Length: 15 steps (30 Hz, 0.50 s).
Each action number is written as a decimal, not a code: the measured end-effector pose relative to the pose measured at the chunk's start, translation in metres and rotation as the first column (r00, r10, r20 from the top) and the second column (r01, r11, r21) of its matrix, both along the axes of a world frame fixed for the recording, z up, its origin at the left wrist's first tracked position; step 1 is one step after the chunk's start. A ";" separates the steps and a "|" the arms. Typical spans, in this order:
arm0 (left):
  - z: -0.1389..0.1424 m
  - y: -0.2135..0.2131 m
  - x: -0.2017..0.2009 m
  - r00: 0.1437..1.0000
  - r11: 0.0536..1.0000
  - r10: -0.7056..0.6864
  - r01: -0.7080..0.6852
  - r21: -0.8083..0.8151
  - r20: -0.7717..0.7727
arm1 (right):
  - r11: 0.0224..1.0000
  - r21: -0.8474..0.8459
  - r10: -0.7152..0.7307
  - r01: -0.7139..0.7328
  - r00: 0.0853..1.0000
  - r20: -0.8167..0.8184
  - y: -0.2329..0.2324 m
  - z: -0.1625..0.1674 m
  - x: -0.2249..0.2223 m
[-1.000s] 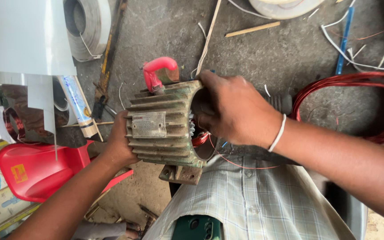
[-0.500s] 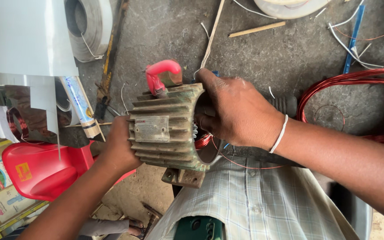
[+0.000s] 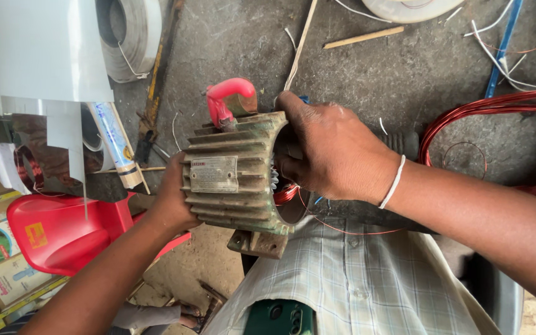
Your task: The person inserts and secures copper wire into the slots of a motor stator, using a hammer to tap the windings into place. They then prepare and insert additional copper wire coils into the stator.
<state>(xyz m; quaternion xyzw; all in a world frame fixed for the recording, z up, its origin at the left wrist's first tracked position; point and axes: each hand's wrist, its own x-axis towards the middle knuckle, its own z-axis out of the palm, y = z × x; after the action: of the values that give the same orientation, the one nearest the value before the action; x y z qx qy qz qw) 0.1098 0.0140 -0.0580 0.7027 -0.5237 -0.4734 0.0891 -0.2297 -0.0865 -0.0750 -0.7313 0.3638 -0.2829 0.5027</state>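
Left hand [image 3: 172, 201] cups motor housing [image 3: 231, 177] end; right hand [image 3: 336, 152] fingers curled into bore, probably on windings. Copper wire [image 3: 290, 193] could snag, nick.

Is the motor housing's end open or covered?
Open: the motor housing shows a bare round opening at its end, red wire inside, right hand at it.

A red plastic stool [image 3: 57, 232], a coil of red wire [image 3: 497, 133], a white tape roll [image 3: 128, 37] and wooden sticks [image 3: 362, 37] on the concrete floor [image 3: 404, 80]

Motor housing [image 3: 234, 177]: ribbed cast metal, worn matt green paint. Coil [image 3: 497, 133]: glossy red wire, probably enamelled copper. Floor [image 3: 404, 74]: rough concrete.
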 end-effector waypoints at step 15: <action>-0.009 -0.014 -0.002 0.380 0.555 0.832 -0.586 0.591 -0.404 | 0.999 0.028 0.018 -0.020 0.997 0.081 -0.002 0.002 -0.003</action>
<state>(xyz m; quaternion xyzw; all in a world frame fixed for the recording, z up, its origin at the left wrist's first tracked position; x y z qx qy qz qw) 0.1080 -0.0004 -0.0666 0.6514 -0.0027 -0.6809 0.3347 -0.2327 -0.0884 -0.0731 -0.7154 0.3403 -0.3022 0.5302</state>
